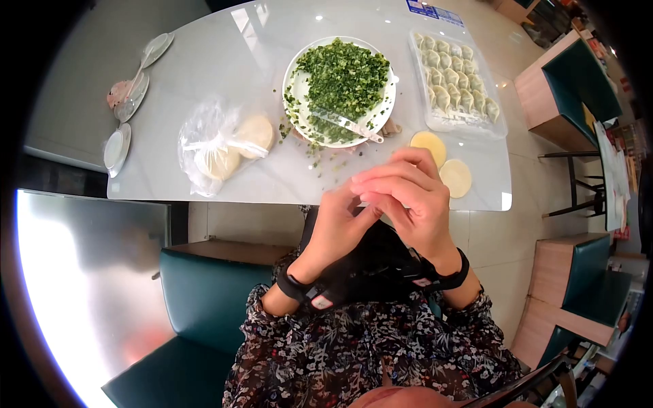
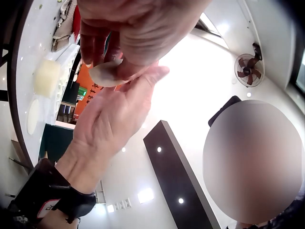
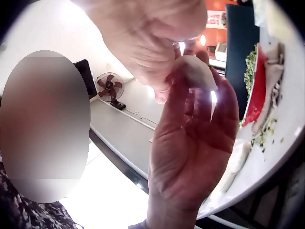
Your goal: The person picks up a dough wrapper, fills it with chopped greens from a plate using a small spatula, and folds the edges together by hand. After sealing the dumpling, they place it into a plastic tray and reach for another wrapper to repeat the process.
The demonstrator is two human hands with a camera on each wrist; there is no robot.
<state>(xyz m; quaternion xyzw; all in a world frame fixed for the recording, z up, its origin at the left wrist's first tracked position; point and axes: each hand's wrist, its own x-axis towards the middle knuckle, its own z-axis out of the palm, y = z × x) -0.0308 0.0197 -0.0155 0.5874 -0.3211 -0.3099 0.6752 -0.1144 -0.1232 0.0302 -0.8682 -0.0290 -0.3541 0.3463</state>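
Both hands meet in front of the table's near edge, fingertips together around a pale folded dumpling (image 2: 106, 75). My left hand (image 1: 340, 228) pinches it with thumb and fingers from the left. From the other side my right hand (image 1: 418, 204) grips its edge, fingers bent over the top. In the head view the hands hide most of the dumpling; the right wrist view shows its smooth, rounded side. Just beyond the right hand lie a yellowish stack of round wrappers (image 1: 428, 144) and a single-looking paler wrapper (image 1: 456, 178).
A white bowl (image 1: 291, 102) of chopped greens (image 1: 343, 71) stands ahead, a flat utensil (image 1: 350, 126) across it. Left of it is a plastic bag (image 1: 204, 146) with wrapper stacks (image 1: 256, 134). A clear tray (image 1: 466, 129) of dumplings sits at right. Small dishes (image 1: 117, 148) line the left edge.
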